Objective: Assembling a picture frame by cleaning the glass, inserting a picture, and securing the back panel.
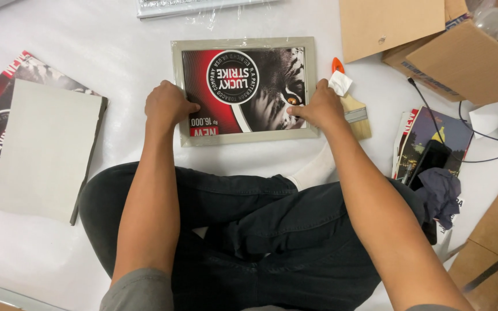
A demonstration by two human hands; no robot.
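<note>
both hands press flat on the printed sheet (243,92) lying inside the grey frame (243,138) on the white floor just beyond the crossed legs, the left hand (167,106) at its left edge and the right hand (318,109) at its right, fingers spread and gripping nothing, seemingly to keep the sheet smooth. a paintbrush (355,112) lies just right of the frame, and an open cardboard box (462,57) further right holds items too unclear to name.

Red-black-white printed poster (243,92) in grey frame, brown cardboard boxes (462,57) upper right

brush (355,113) right of frame (244,137)
</note>
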